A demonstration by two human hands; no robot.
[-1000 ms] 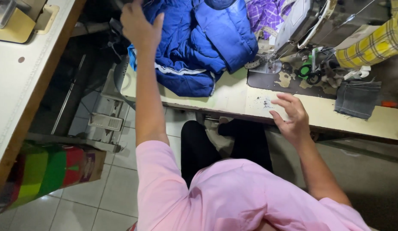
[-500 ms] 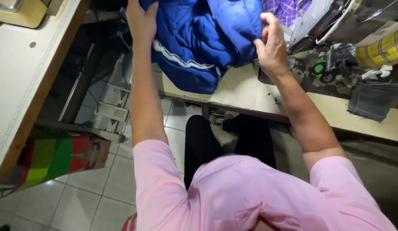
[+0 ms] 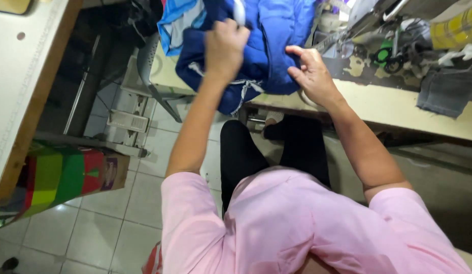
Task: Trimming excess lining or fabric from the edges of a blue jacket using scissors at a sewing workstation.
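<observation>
Both hands clutch the blue padded jacket (image 3: 266, 45) draped over the sewing table's (image 3: 378, 104) near edge, left hand (image 3: 225, 50) fisted on top, right hand (image 3: 312, 76) pinching its hem, striped carton (image 3: 63, 175) below left.

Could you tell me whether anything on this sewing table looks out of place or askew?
Only the blue garment: it lies bunched, and a fold hangs over the table edge, beneath the left hand and right hand.

Garment (image 3: 266, 45) on table (image 3: 398, 109); box (image 3: 63, 175) left.
</observation>
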